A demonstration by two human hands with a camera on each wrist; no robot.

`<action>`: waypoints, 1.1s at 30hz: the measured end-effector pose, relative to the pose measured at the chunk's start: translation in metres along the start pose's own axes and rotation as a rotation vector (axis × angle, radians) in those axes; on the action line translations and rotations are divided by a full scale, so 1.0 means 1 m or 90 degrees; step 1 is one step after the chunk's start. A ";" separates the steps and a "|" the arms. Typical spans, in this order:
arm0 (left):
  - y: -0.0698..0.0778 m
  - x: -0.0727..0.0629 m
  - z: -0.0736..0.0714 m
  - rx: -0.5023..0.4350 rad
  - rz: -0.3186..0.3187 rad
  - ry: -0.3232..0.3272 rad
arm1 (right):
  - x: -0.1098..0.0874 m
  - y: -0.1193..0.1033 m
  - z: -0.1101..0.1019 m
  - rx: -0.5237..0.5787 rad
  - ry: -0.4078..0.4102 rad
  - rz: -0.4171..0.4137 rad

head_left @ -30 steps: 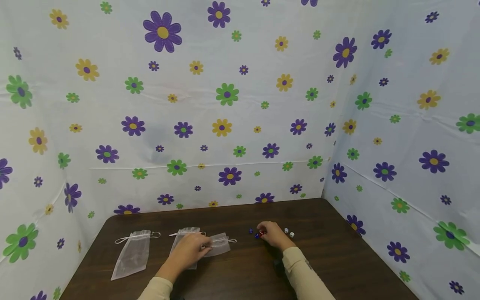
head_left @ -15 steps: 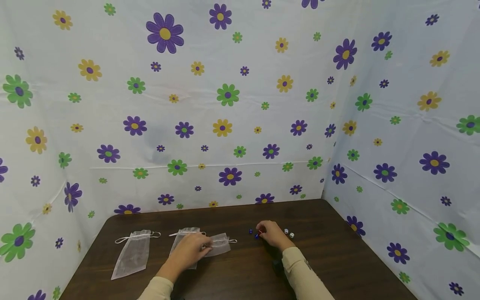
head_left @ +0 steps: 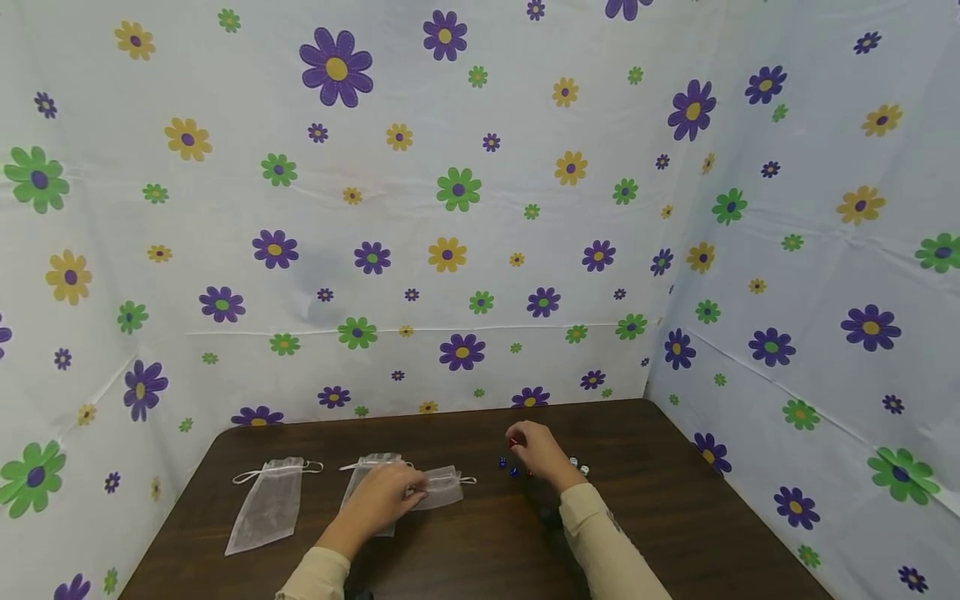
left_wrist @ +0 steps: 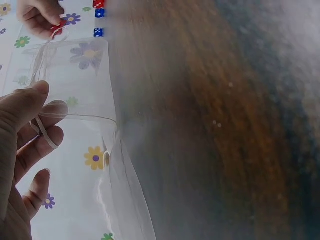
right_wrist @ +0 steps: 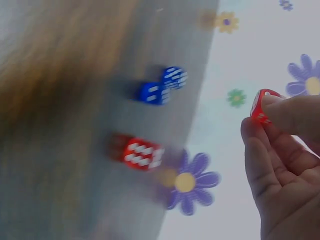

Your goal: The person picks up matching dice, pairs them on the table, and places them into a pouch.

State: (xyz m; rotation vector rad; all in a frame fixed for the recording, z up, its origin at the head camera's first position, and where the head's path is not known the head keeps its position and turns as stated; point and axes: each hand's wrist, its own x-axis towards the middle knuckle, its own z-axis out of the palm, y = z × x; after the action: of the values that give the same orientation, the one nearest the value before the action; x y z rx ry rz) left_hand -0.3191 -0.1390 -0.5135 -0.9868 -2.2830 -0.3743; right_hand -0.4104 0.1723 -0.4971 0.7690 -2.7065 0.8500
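My right hand (head_left: 542,450) pinches a red die (right_wrist: 260,105) between thumb and fingertips, raised over the table. Two blue dice (right_wrist: 156,93) and another red die (right_wrist: 143,153) lie on the tabletop below it. My left hand (head_left: 386,497) holds a sheer white drawstring bag (head_left: 442,490) by its upper part, thumb against fingers. In the left wrist view the bag's thin white cord (left_wrist: 49,136) loops over those fingers. A second sheer bag (head_left: 360,475) lies partly hidden under the left hand.
A third sheer bag (head_left: 268,508) lies flat at the left of the dark wooden table (head_left: 465,558). White dice (head_left: 585,470) sit just right of my right hand. Flower-printed cloth (head_left: 465,292) stands behind the table and along its sides.
My right hand was down among the dice; now it has risen and shifted slightly left, carrying one red die. The left hand stays at the bag.
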 end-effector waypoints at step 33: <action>0.007 -0.004 0.001 -0.005 -0.001 -0.010 | 0.000 -0.110 -0.012 0.033 0.017 -0.151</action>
State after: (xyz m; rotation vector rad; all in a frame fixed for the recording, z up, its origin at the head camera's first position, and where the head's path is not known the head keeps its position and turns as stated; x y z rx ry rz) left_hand -0.3124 -0.1355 -0.5168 -0.9951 -2.2976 -0.3788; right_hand -0.3512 0.1022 -0.4354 1.0556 -2.5136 0.8692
